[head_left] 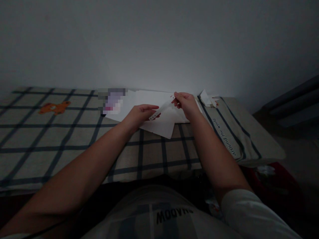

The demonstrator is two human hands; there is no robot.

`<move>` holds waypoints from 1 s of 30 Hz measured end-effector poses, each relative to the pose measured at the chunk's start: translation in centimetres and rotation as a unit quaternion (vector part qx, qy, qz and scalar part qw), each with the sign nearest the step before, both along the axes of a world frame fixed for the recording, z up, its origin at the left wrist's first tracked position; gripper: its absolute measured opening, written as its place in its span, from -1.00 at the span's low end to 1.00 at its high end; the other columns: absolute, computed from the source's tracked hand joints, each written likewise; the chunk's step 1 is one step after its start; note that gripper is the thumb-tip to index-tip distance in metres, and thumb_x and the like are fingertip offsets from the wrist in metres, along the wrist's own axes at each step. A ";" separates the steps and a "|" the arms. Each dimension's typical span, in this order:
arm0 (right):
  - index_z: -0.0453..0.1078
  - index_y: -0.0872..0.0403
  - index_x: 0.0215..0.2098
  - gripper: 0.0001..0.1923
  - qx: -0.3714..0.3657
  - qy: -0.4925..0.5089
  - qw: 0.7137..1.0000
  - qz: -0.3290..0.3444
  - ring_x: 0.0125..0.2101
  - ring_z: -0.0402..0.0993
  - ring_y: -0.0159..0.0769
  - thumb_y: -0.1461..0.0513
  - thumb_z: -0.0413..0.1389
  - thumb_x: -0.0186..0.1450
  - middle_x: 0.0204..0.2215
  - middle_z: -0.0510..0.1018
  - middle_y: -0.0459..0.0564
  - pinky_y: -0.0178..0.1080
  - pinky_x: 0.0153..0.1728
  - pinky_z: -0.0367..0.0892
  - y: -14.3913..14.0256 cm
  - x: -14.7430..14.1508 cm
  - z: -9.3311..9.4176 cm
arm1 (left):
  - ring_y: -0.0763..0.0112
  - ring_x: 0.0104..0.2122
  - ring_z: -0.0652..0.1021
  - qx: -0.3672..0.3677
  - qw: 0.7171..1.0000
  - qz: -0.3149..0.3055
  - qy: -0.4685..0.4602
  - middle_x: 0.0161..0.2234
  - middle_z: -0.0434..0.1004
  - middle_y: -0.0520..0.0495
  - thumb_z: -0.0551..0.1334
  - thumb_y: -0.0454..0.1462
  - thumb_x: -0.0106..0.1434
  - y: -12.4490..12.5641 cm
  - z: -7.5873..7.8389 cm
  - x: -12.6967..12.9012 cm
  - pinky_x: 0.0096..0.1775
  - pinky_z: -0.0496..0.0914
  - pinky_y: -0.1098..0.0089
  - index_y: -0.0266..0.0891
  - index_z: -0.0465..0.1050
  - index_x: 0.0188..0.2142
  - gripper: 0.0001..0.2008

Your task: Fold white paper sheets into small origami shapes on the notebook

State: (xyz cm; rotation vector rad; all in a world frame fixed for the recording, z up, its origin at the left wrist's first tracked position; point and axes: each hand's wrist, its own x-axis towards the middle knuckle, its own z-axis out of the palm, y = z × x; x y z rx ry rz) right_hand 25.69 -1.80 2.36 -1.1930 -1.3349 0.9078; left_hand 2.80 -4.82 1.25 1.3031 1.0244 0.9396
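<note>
A narrow white strip with dark dots at its ends (163, 108) slants between my two hands above the table. My right hand (184, 102) pinches its upper end between thumb and fingers. At the lower end, my left hand (142, 115) grips the strip loosely, its index finger stretched along the top. Under both hands lie white paper sheets (163, 128), overlapping, with one corner pointing toward me. Whether the strip is paper or plastic I cannot make out in the dim light.
A checked tablecloth (119, 167) covers the table, which stands against a pale wall (154, 43). A blurred purple item (114, 102) lies left of the sheets, an orange bear-shaped piece (55, 108) farther left. Crumpled white paper (208, 99) sits at right.
</note>
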 end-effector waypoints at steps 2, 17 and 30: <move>0.44 0.07 -0.57 -0.53 0.006 -0.016 1.000 0.010 -0.62 0.18 -0.49 -0.05 0.21 0.36 -0.66 0.39 -0.14 -0.33 -0.54 0.08 -0.1 -0.2 -0.1 | 0.29 -0.22 0.66 0.002 1.000 0.020 0.011 -0.21 0.74 -0.13 0.38 -0.20 0.18 -0.1 0.2 0.0 -0.12 0.49 0.31 -0.20 0.68 -0.07 -0.69; 0.48 0.05 -0.46 -0.57 0.041 -0.038 0.997 0.058 -0.56 0.25 -0.46 -0.12 0.25 0.28 -0.57 0.47 -0.12 -0.31 -0.51 0.14 -0.8 -1.3 -0.3 | 0.34 -0.40 0.61 0.016 0.997 0.040 0.061 -0.30 0.74 -0.13 0.45 -0.14 0.17 -0.6 0.2 0.3 -0.26 0.48 0.33 -0.21 0.71 -0.29 -0.80; 0.47 0.07 -0.52 -0.57 0.045 -0.072 0.996 0.039 -0.57 0.22 -0.46 -0.08 0.29 0.25 -0.63 0.44 -0.15 -0.27 -0.44 0.16 -0.7 -1.1 -0.2 | 0.51 -0.52 0.50 -0.001 0.997 0.047 0.056 -0.40 0.69 -0.08 0.44 -0.18 0.15 -0.7 0.5 0.5 -0.43 0.36 0.48 -0.23 0.68 -0.40 -0.85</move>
